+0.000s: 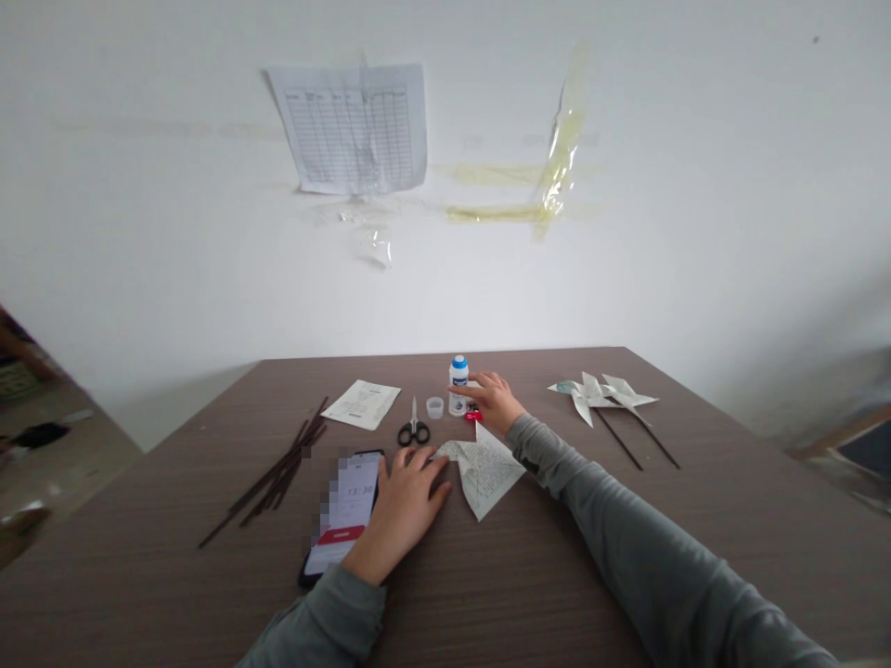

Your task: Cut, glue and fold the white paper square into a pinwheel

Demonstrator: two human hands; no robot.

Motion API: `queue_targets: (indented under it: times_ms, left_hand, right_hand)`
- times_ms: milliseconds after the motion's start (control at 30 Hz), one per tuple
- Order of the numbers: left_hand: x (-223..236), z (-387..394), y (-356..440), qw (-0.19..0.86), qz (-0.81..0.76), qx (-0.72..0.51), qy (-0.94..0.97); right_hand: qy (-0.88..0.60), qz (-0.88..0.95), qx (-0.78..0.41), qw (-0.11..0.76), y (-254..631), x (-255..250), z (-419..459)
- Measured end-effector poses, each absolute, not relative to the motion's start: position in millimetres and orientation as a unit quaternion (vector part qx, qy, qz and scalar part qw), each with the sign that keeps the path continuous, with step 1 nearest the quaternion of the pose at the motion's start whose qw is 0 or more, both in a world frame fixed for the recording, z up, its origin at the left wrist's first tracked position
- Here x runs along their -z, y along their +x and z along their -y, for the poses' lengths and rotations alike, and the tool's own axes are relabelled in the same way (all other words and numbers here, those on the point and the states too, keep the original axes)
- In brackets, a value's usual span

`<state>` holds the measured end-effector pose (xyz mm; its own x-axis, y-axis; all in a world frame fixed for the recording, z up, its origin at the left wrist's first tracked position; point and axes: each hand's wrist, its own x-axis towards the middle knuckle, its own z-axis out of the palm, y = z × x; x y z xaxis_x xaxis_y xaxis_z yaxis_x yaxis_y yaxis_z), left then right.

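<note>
My right hand [493,401] is at a small white glue bottle [458,373] with a blue cap, standing upright on the table. Its thumb crosses the bottle's front and the other fingers reach the right side, partly out of sight behind it. A small red object [473,417] lies by the bottle's base. Below sits a folded piece of printed paper [487,473], cut and creased into pinwheel-like points. My left hand [407,496] rests palm down with fingers spread, its fingertips near the paper's left point and its wrist beside a phone [346,510].
Black-handled scissors [414,429] and a small clear cup [435,407] stand near the bottle. Flat paper [363,404] and several thin dark sticks [282,473] lie to the left. Paper pinwheels [591,394] on sticks lie at the right. A wall [487,288] borders the table's back edge.
</note>
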<state>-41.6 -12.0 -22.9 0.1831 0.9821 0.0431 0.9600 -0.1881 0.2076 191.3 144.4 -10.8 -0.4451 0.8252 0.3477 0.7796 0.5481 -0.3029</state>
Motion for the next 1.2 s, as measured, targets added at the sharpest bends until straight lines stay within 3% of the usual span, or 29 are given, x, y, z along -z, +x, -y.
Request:
queue_targets:
  times_ms: [300, 567, 1200]
  left_hand:
    - [32, 10, -43, 0.043, -0.617, -0.105, 0.779]
    - [27, 12, -37, 0.050, -0.617, -0.097, 0.779]
    - [30, 13, -35, 0.056, -0.616, -0.112, 0.778]
  right_hand:
    - [-0.408, 0.845, -0.017, 0.344, 240, 33, -128]
    - [-0.406, 0.826, -0.017, 0.392, 264, 58, -106]
    - [-0.507, 0.761, 0.055, 0.401, 269, 67, -82]
